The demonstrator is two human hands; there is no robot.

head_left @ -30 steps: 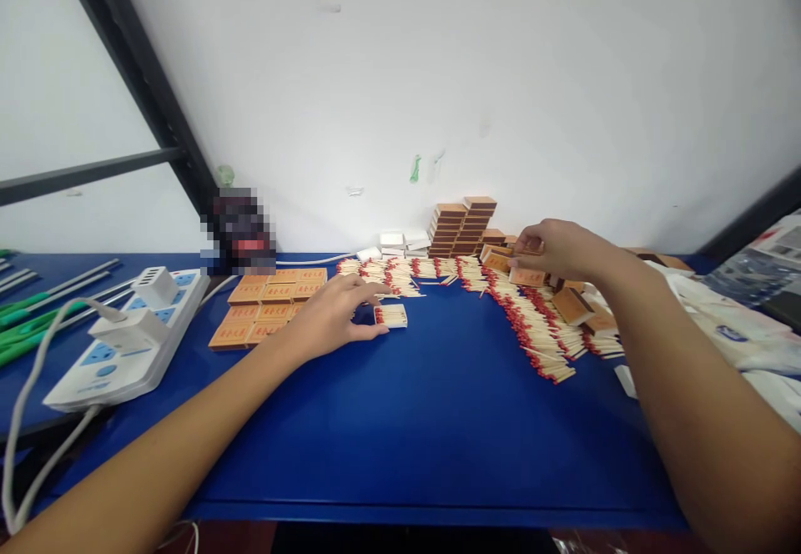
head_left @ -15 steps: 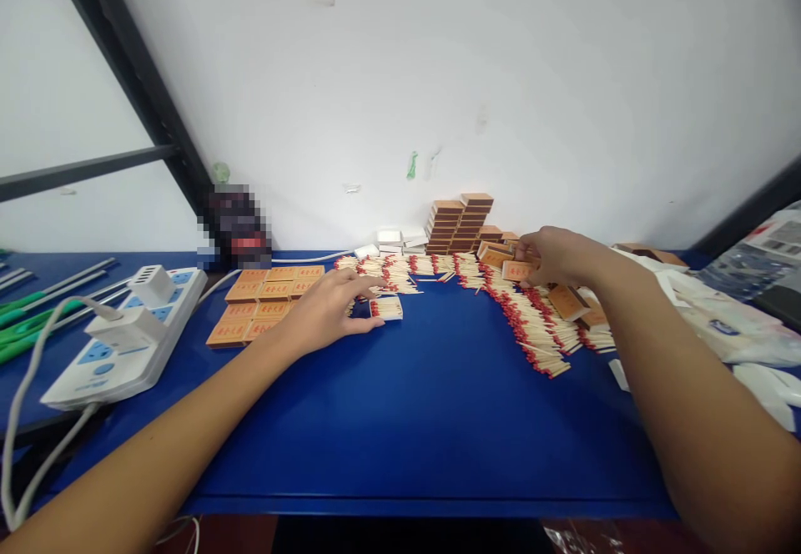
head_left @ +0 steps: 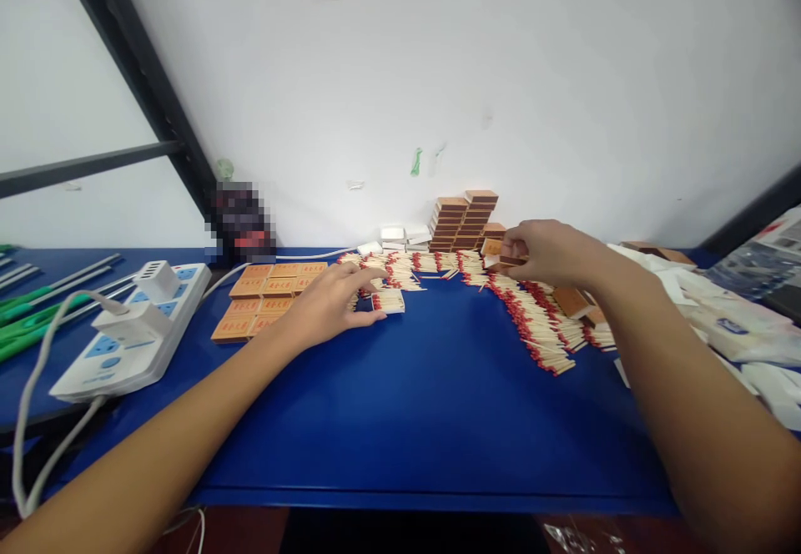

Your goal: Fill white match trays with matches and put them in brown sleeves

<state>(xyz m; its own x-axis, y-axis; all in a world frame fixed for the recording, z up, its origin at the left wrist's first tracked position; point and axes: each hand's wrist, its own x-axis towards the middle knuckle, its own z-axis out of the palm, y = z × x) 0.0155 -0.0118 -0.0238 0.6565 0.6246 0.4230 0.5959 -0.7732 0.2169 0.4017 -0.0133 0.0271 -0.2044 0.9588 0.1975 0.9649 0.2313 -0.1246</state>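
Observation:
My left hand [head_left: 329,304] rests on the blue table [head_left: 413,420] with thumb and fingers closed round a small white tray filled with matches [head_left: 389,301]. My right hand [head_left: 546,252] is raised a little at the back right, its fingers pinched on an orange matchbox sleeve [head_left: 497,249]. Below that hand a long band of loose red-tipped matches [head_left: 538,333] curves over the table, with several orange sleeves [head_left: 571,301] lying among them. A row of more matches [head_left: 425,266] runs along the back.
Filled orange matchboxes [head_left: 266,299] lie in a flat grid left of my left hand. A stack of boxes [head_left: 463,220] and white trays [head_left: 394,235] stand by the wall. A white power strip [head_left: 134,329] with cable lies far left, white packets [head_left: 732,320] far right.
My right hand has lifted the orange sleeve off the pile and drawn it slightly left. My left hand has stayed on the match tray.

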